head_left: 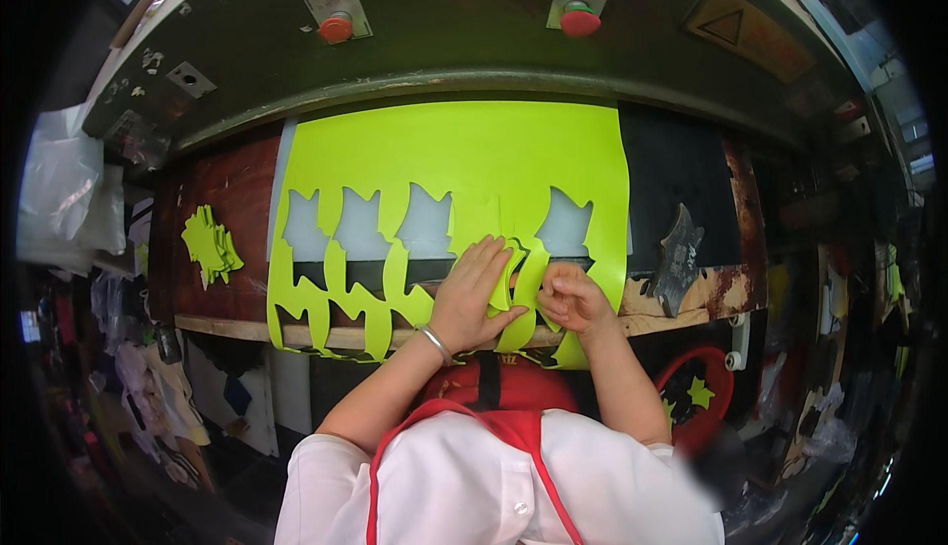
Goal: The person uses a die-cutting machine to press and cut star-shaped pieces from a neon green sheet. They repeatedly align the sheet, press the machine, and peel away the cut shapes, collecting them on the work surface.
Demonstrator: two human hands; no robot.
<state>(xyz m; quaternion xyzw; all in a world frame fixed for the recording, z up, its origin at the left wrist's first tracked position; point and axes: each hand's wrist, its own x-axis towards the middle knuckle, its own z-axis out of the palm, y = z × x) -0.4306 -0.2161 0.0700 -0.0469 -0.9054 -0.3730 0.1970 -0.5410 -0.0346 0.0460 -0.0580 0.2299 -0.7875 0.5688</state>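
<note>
A lime-green sheet (464, 145) lies over the bench, with a row of star-like holes cut through it and strips hanging over the front edge. My left hand (472, 298) is at the sheet's middle, its fingers and thumb around a curved lime-green cut-out piece (505, 280). Just to the right, my right hand (573, 298) is closed, fingers curled inward beside a strip of the sheet. Whatever its fingertips hold, if anything, is hidden.
Stacked lime-green cut-outs (210, 245) sit at the left. A dark star-shaped block (678, 260) rests on the right of the bench. Below it stands a red bin (729, 387) with cut-outs inside. The machine's beam (454, 41) spans the back, carrying two red buttons (581, 20).
</note>
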